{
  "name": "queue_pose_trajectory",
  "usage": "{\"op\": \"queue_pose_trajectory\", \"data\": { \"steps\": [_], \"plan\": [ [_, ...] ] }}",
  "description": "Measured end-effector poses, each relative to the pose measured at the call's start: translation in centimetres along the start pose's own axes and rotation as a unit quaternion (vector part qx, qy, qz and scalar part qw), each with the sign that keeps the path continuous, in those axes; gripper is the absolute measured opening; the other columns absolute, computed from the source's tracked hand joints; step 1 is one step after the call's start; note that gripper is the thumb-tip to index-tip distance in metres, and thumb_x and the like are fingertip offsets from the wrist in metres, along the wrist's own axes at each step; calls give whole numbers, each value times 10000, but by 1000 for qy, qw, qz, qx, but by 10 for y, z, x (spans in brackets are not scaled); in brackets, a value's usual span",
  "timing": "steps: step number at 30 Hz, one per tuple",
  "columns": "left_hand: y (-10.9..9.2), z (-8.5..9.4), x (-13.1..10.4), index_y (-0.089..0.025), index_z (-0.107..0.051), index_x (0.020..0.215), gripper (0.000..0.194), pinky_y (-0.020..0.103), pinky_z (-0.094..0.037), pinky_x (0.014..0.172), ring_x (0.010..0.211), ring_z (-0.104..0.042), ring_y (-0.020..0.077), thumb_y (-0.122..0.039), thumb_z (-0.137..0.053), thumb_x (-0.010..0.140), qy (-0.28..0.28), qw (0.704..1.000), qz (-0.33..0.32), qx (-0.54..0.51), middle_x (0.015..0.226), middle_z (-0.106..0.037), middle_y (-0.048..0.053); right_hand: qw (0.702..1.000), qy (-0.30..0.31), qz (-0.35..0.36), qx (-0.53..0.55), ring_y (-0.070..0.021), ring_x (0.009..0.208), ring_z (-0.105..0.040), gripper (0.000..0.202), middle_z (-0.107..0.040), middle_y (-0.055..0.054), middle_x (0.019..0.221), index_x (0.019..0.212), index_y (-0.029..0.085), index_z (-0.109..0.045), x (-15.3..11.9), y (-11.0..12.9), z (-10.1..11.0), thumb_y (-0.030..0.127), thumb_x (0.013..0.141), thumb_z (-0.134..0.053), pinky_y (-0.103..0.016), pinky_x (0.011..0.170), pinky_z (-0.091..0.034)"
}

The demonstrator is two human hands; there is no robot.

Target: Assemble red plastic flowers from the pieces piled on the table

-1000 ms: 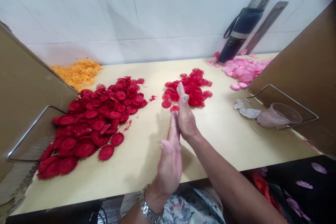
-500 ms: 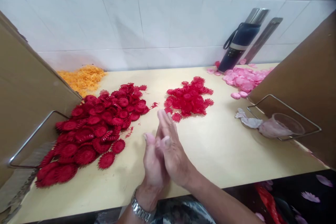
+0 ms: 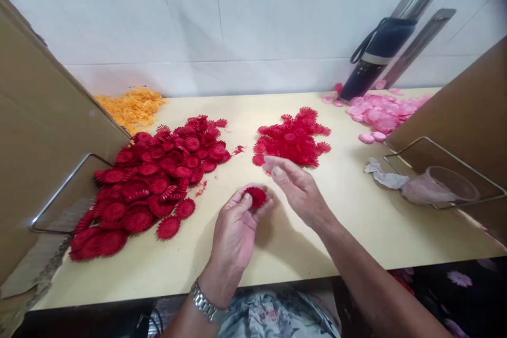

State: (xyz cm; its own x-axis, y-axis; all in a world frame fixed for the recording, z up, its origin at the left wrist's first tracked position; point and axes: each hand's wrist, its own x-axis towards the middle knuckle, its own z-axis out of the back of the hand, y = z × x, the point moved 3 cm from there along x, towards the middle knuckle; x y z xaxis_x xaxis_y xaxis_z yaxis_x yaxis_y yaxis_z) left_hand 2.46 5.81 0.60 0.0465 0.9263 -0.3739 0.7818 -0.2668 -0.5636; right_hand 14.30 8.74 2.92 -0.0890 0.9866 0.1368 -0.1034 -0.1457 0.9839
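Observation:
A dark red, fringed flower disc rests in my left hand, with the thumb pressed on its edge and the fingers curled beneath. My right hand hovers up and to the right of it, fingers stretched out and nothing seen in them. Its fingertips overlap the near edge of a smaller heap of brighter red flower pieces; whether they touch it I cannot tell. To the left of my hands spreads a large heap of dark red flower discs.
Cardboard panels stand at left and right, each with a wire frame. A plastic cup lies tilted at right beside crumpled tissue. Orange petals, pink petals and a dark bottle sit by the tiled wall.
My palms were pressed together and have come apart. The right hand has moved right, towards the brighter heap, and the red disc now shows in my left hand. The view has shifted slightly.

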Motion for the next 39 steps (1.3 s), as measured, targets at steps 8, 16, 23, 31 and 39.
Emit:
{"op": "queue_pose_trajectory", "data": {
  "steps": [8, 16, 23, 31, 39],
  "plan": [
    [6, 6, -9, -125, -666, 812, 117, 215, -526, 602, 656, -621, 117, -120, -651, 696, 24, 994, -14, 109, 765, -690, 40, 983, 43, 40, -173, -143, 739, -547, 22, -557, -18, 774, 800, 174, -573, -31, -7, 2, 187, 793, -556, -278, 688, -451],
    [7, 10, -15, -117, -645, 709, 76, 223, -507, 480, 472, -595, 120, -109, -666, 636, -9, 974, -31, 223, 579, -661, 12, 985, 48, 45, -162, -135, 701, -541, 129, -556, -23, 744, 781, 168, -587, -44, -6, 6, 180, 842, -475, -259, 648, -428],
    [11, 12, -20, -129, -614, 693, 113, 226, -490, 404, 406, -576, 131, -214, -685, 666, 11, 962, -13, 272, 509, -627, 8, 987, 37, 32, -156, -126, 650, -539, 162, -570, -18, 712, 789, 170, -594, -52, -11, 11, 213, 862, -456, -242, 610, -423],
    [12, 14, -22, -148, -584, 636, 214, 199, -425, 319, 337, -509, 106, -331, -656, 720, 11, 948, -22, 316, 447, -568, -24, 993, 50, 15, -110, -123, 618, -546, 149, -565, -2, 675, 737, 176, -559, -57, -6, 6, 279, 839, -525, -239, 591, -436],
    [11, 14, -26, -168, -581, 932, 211, 259, -522, 539, 551, -624, 147, -284, -631, 763, 65, 950, -22, 304, 663, -660, 11, 979, 19, 67, -194, -124, 609, -508, 138, -515, -1, 651, 690, 184, -519, -53, -4, 5, 187, 827, -506, -242, 557, -408]
  ]
}}
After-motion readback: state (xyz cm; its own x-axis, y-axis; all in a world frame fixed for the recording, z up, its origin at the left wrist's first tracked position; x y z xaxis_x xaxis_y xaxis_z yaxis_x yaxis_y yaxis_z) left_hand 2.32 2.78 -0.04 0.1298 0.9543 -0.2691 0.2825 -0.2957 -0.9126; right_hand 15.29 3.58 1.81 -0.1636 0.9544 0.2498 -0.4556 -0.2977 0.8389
